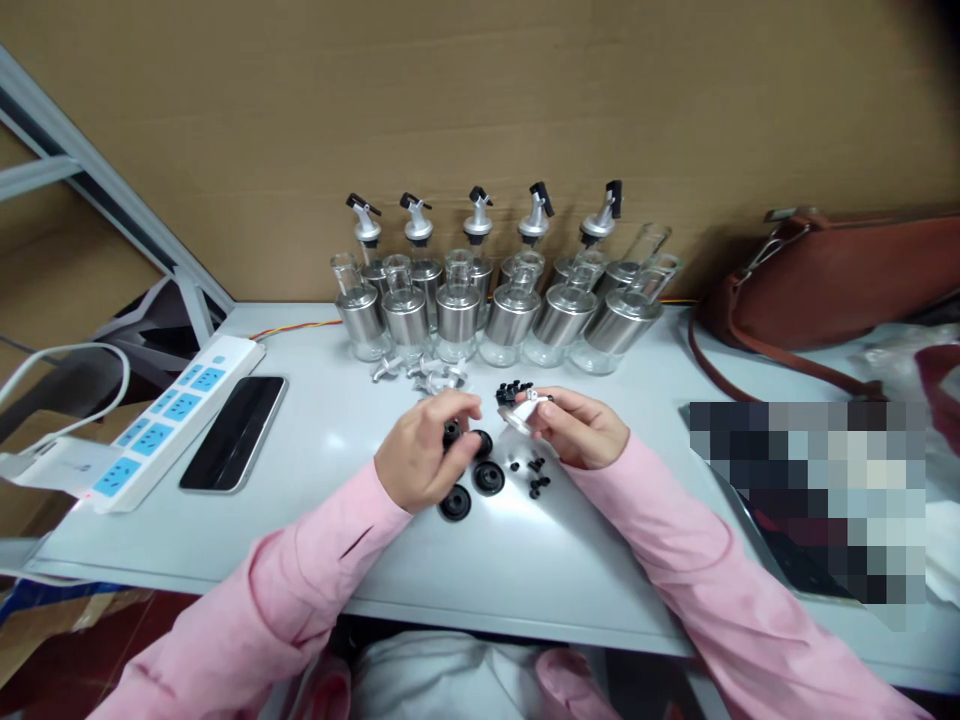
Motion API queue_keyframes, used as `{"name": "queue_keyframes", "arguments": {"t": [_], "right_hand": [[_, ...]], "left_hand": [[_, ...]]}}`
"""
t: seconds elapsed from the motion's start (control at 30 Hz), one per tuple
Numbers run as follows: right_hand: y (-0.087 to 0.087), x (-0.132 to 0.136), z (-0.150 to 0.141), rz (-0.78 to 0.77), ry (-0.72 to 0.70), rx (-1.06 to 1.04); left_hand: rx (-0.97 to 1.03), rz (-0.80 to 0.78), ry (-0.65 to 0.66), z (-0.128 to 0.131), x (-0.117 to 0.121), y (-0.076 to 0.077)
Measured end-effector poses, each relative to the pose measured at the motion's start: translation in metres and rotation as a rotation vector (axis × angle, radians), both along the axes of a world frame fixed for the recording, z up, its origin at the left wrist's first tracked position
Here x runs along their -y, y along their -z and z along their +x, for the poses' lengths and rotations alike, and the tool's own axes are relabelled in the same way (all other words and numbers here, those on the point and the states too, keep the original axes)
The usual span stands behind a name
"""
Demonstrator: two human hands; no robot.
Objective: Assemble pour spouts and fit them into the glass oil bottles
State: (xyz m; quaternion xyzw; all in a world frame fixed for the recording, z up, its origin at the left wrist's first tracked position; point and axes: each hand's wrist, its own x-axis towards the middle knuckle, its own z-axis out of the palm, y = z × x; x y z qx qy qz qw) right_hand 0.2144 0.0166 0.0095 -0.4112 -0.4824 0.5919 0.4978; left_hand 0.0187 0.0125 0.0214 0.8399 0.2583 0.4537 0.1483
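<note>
My left hand (pixel 421 452) is closed in a pinch on a black rubber ring (pixel 451 433) just above the white table (pixel 300 500). My right hand (pixel 583 428) is closed on a silver pourer spout (pixel 519 414), held tilted towards the left hand. Under and between the hands lie three more black rubber rings (pixel 471 485) and several small black caps (pixel 535 478). A small pile of black caps (pixel 512 391) sits just beyond my right fingers. Both sleeves are pink.
Several glass bottles with steel collars (pixel 510 315) stand in rows at the back, some fitted with pourers (pixel 478 222). Loose silver spouts (pixel 420 372) lie before them. A black phone (pixel 235 432) and a white power strip (pixel 161 420) lie left. A brown bag (pixel 847 275) sits right.
</note>
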Motion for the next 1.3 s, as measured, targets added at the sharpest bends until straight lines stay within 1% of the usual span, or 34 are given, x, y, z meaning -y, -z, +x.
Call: {"name": "queue_keyframes", "arguments": {"t": [0.07, 0.1, 0.17, 0.23, 0.33, 0.43, 0.53, 0.63, 0.7, 0.8, 0.87, 1.0, 1.1, 1.3], "right_hand": [[-0.001, -0.001, 0.0, -0.015, 0.015, -0.025], [-0.002, -0.002, 0.0, -0.024, 0.018, -0.037], [-0.002, -0.002, 0.0, -0.036, 0.023, -0.048], [-0.002, -0.003, 0.001, -0.04, 0.031, -0.047], [-0.002, -0.004, 0.003, -0.047, 0.023, -0.047], [-0.002, -0.005, 0.007, -0.076, 0.007, -0.049], [-0.001, -0.005, 0.008, -0.095, 0.013, -0.056], [0.0, -0.007, 0.008, -0.097, 0.047, -0.089], [0.002, -0.009, 0.008, -0.094, 0.075, -0.119], [0.004, -0.012, 0.011, -0.096, 0.11, -0.164], [0.005, -0.012, 0.012, -0.087, 0.131, -0.18], [0.005, -0.009, 0.008, -0.007, 0.148, -0.16], [0.005, -0.006, 0.001, 0.032, 0.136, -0.147], [0.005, -0.003, -0.004, 0.093, 0.128, -0.094]], "left_hand": [[-0.044, -0.005, -0.094, -0.005, -0.004, -0.005], [-0.116, -0.002, -0.125, -0.006, -0.005, -0.007], [-0.294, 0.003, -0.143, -0.008, -0.008, -0.009], [-0.433, -0.004, -0.119, -0.007, -0.009, -0.008], [-0.556, -0.028, -0.073, -0.006, -0.01, -0.003], [-0.611, -0.033, -0.046, -0.006, -0.01, 0.003], [-0.624, -0.031, -0.025, -0.007, -0.01, 0.004], [-0.607, 0.003, -0.023, -0.006, -0.01, 0.003], [-0.557, 0.044, -0.004, -0.006, -0.01, 0.002], [-0.41, 0.108, 0.013, -0.005, -0.009, -0.001], [-0.294, 0.153, -0.008, -0.004, -0.007, -0.002], [-0.11, 0.203, -0.067, -0.004, 0.0, -0.004], [-0.037, 0.224, -0.083, -0.003, 0.005, -0.003], [0.031, 0.227, -0.036, 0.0, 0.008, -0.003]]}}
